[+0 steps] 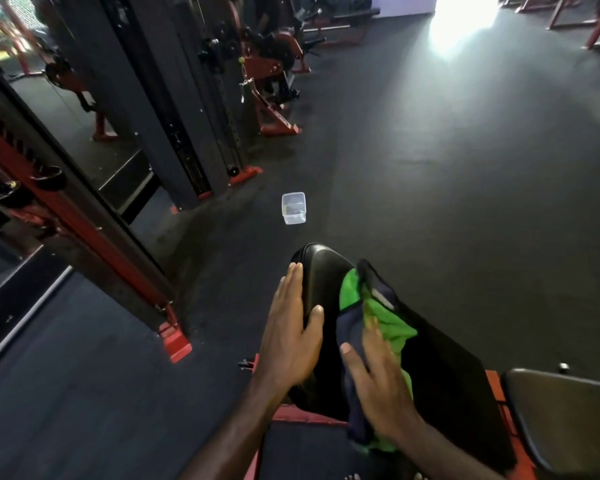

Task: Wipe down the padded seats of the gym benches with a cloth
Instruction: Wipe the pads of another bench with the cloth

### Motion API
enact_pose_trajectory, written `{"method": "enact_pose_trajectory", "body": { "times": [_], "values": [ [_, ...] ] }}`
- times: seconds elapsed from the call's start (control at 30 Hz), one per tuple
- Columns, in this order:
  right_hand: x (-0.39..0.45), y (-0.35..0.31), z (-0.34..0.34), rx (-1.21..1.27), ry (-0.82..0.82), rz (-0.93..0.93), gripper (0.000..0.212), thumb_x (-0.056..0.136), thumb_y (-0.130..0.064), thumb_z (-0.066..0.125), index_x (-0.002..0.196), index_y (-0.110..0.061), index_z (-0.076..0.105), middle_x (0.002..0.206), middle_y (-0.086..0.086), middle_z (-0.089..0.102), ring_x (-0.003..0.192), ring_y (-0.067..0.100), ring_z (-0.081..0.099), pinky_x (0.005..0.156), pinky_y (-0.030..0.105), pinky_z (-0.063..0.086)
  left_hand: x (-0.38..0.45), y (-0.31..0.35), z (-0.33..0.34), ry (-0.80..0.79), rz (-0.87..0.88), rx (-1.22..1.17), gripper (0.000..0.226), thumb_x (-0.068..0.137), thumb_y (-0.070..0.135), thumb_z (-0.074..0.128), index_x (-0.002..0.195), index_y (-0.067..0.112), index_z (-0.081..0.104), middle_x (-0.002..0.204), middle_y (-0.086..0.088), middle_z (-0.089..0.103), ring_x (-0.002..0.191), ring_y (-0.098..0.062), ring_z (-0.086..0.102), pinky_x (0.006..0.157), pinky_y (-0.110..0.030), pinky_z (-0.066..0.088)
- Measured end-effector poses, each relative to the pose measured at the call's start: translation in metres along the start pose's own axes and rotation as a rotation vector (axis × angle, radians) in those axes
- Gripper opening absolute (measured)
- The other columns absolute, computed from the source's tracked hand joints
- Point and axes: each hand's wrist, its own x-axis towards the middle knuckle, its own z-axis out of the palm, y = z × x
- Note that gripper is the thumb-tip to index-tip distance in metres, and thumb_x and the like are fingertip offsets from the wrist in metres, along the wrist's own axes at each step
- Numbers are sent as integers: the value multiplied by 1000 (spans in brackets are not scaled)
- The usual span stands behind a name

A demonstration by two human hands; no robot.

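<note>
A black padded bench pad (321, 271) on a red frame runs from the centre toward the lower right. A green and dark blue cloth (378, 313) lies spread over its middle. My left hand (291, 327) rests flat on the pad's left edge, fingers straight and thumb on top of the padding. My right hand (378, 379) presses flat on the cloth with its fingers extended. A second black padded seat (565, 417) sits at the lower right.
A clear plastic tub (293, 208) stands on the dark rubber floor just beyond the bench end. Black and red machine uprights (84, 237) line the left side. More red-framed machines (274, 81) stand farther back. Bright glare falls on the floor at top right.
</note>
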Motion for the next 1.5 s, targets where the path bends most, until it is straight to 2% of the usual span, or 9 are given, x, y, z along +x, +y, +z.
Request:
{"method": "enact_pose_trajectory", "body": {
  "times": [0.1,0.27,0.4,0.57,0.7,0.83,1.13,1.3,1.5],
  "values": [
    [-7,1,-14,-85,-100,-466,63,106,-54,39,163,-41,16,170,-11,21,157,13,19,127,29,12,0,-1,0,3,-25,-71,75,88,32,42,160,31,21,166,18,14,154,1,11,125,-17,7],
    [6,4,6,64,29,109,60,93,-76,40,145,-50,28,157,-26,26,153,18,32,124,24,15,1,-1,0,-2,-25,-50,77,91,39,41,163,25,19,169,15,13,155,2,8,123,-13,5],
    [-6,-9,-5,-67,-20,-411,62,105,-59,38,161,-46,15,169,-10,26,155,11,24,126,29,15,1,-4,-1,-2,-24,-62,75,91,35,42,163,25,22,169,15,17,154,4,11,125,-16,8],
    [17,-11,5,57,26,32,54,98,-74,37,148,-56,26,161,-16,31,153,9,29,127,44,23,1,-4,0,2,-13,-40,74,93,39,41,163,22,22,169,12,16,155,0,11,122,-12,5],
    [17,-10,-8,7,-134,-414,58,105,-56,43,159,-41,29,165,-9,34,154,14,29,126,35,20,1,-5,0,0,-31,-94,70,95,35,41,162,24,24,168,14,18,154,1,14,125,-17,9],
    [29,-3,-1,109,8,90,57,96,-71,42,145,-43,35,160,-6,43,151,14,35,125,32,24,1,-3,1,0,-51,-88,72,96,43,41,163,25,22,169,15,15,155,0,11,120,-9,4],
    [34,-5,-1,28,7,148,79,92,-69,40,153,-18,45,157,-1,44,150,21,38,125,31,22,1,-6,2,28,-35,-98,70,96,43,42,162,26,27,168,16,20,152,6,15,123,-15,10],
    [19,7,-24,-50,-178,-313,61,105,-53,44,157,-23,37,164,1,38,154,19,31,126,33,20,2,-8,3,62,-13,-109,66,97,37,45,160,24,33,166,14,27,151,5,22,125,-21,17],
    [21,-8,2,14,67,228,72,96,-59,49,152,-15,48,160,0,42,152,15,32,126,38,22,2,-8,7,87,-5,-22,59,104,24,49,160,20,32,166,10,28,151,1,24,119,-11,15]
  ]
}}
